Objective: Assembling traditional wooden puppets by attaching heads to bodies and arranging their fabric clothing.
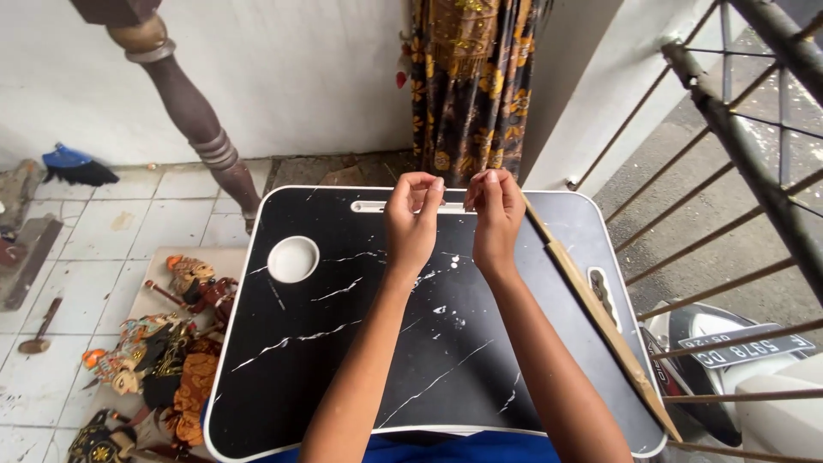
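Below, filling the middle of the frame, lay a black lap-desk surface with white marble veining, a white rim, a round white cup recess at its upper left and a narrow white slot along its far edge. At the frame's right, a metal railing ran diagonally, with the rear of a motorbike showing beyond it on the grey pavement. At top centre hung a dark floral cloth, and a turned wooden post crossed the upper left above the white floor tiles. A long wooden stick lay along the surface's right side. At lower left, several painted puppet figures lay in a heap on the floor.

Both hands were raised over the far edge of the surface, close together but not touching. The left hand had its fingers curled, thumb and forefinger pinched at the tips; the right hand was pinched likewise. Whatever they pinched between them was too fine to make out, so I cannot tell what they held.
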